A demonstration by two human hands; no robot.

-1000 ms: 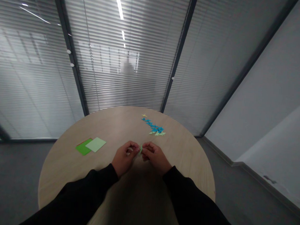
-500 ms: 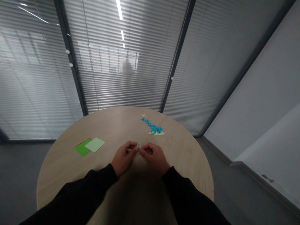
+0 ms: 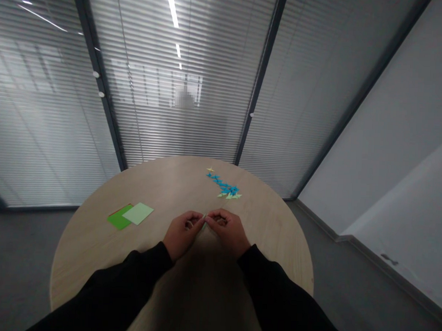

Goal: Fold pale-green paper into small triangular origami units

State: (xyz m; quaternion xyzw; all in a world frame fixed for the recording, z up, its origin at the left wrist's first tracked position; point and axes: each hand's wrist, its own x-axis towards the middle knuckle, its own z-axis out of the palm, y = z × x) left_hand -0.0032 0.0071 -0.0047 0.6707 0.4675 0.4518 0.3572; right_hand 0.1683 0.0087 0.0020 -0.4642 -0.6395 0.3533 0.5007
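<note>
Both hands meet over the near middle of the table, fingertips together. My left hand (image 3: 182, 234) is closed in a pinch on a small pale green folded paper (image 3: 204, 222). From the other side my right hand (image 3: 228, 233) pinches the same paper between thumb and fingers. Most of the paper is hidden by the fingers, so its exact shape cannot be made out. Beyond the hands lie several small blue folded paper pieces (image 3: 225, 187), with pale green folded pieces (image 3: 230, 196) at their near end and a yellow one (image 3: 210, 170) at the far end.
On the left of the round wooden table (image 3: 89, 247) lies a light green paper sheet (image 3: 138, 213), partly over a brighter green stack (image 3: 118, 220) with a reddish edge. Glass panels with blinds (image 3: 185, 134) stand behind the table, and a white wall (image 3: 382, 158) is on the right.
The pale green paper has been turned or pressed between the fingertips and shows less above them. The hands stay in nearly the same place; the view has shifted slightly.
</note>
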